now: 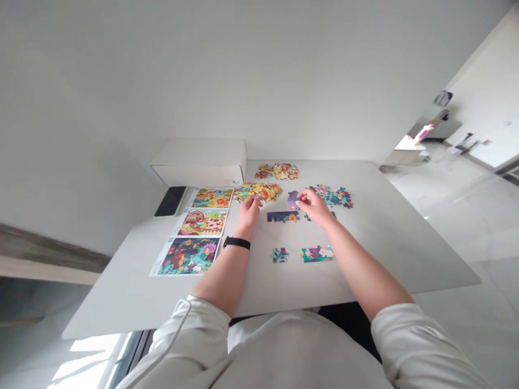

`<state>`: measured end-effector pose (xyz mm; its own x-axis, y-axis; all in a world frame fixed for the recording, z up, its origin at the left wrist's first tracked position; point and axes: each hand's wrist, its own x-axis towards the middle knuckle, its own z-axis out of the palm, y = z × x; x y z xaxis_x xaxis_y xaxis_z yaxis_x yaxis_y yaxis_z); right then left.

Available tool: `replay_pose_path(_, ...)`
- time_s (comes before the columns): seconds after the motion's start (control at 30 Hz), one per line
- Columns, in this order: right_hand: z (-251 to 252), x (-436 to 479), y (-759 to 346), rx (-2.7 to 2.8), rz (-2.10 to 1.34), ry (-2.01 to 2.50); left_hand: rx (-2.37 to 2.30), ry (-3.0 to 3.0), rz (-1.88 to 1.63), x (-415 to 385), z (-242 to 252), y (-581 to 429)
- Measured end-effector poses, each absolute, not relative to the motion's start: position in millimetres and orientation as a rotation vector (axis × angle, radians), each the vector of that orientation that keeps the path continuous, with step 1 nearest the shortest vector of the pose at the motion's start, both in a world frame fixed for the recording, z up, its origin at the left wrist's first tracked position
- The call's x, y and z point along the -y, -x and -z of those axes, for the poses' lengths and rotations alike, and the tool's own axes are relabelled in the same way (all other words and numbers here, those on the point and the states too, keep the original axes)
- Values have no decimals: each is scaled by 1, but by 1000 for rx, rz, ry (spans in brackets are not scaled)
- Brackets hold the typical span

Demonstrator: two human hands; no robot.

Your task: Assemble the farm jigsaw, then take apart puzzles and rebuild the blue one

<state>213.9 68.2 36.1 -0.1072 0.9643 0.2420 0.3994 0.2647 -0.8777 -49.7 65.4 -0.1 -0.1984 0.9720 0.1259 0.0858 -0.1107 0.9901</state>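
Observation:
My left hand (248, 210), a black band on its wrist, rests on the white table (389, 237) beside a yellow-orange pile of puzzle pieces (259, 191), fingers curled with nothing visible in them. My right hand (314, 207) pinches a purple puzzle piece (292, 201) at the edge of a blue-green pile (333, 195). Just below the hands lies a dark joined strip of pieces (283, 216). Nearer me lie a small teal piece (279, 255) and a joined purple-and-green section (317, 253).
Three picture sheets (201, 222) lie in a column at the left. A white box (200, 161) and a black phone (170, 201) sit at the far left. A third pile of pieces (277, 171) lies at the back.

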Motion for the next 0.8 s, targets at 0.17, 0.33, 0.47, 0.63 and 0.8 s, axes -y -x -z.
replay_pose_path(0.17,-19,-38,-189,1550,-915,1214,-1276,-1157,-1394,-44,-16,42)
replay_pose_path(0.33,-2,-31,-164,1534,-905,1232,-1291,-1266,-1077,-15,-20,38)
replay_pose_path(0.47,7,-20,-158,1660,-897,1218,-1256,-1283,-1108,-2,-13,40)
replay_pose_path(0.63,9,-15,-162,1739,-717,1196,-1249,-1252,-1165,-9,-8,46)
replay_pose_path(0.8,5,-13,-163,1964,-472,1063,-1293,-1168,-1230,-12,-6,45)
